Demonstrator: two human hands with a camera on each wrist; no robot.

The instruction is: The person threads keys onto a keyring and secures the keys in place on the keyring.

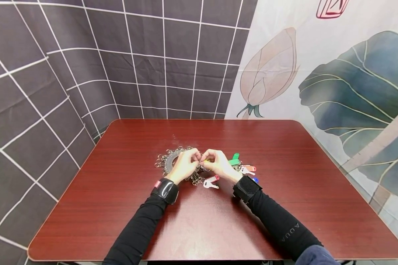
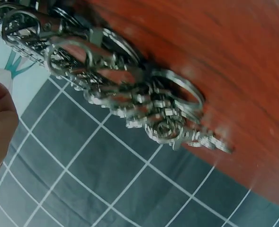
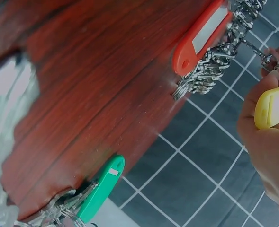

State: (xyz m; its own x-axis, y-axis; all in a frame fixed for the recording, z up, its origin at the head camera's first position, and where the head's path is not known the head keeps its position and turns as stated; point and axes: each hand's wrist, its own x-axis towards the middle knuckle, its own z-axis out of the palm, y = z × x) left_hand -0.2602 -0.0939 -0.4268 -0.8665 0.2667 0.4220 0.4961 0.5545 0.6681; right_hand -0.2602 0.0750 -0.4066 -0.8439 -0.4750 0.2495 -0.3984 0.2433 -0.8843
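left hand [image 1: 185,165]: clip [image 3: 266,59] apparently pinched | right hand [image 1: 220,164]: yellow tag [image 3: 274,108] held, right of chains [image 3: 209,72] | risk: tag could be dropped if grip loosened; clip could be snagged by crowded chains

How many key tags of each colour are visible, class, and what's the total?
Yellow oblong plastic tag: 1
Red oblong plastic tag: 1
Orange oblong plastic tag: 1
Green oblong plastic tags: 2
Blue plastic tag, partly hidden: 1
Total visible: 6
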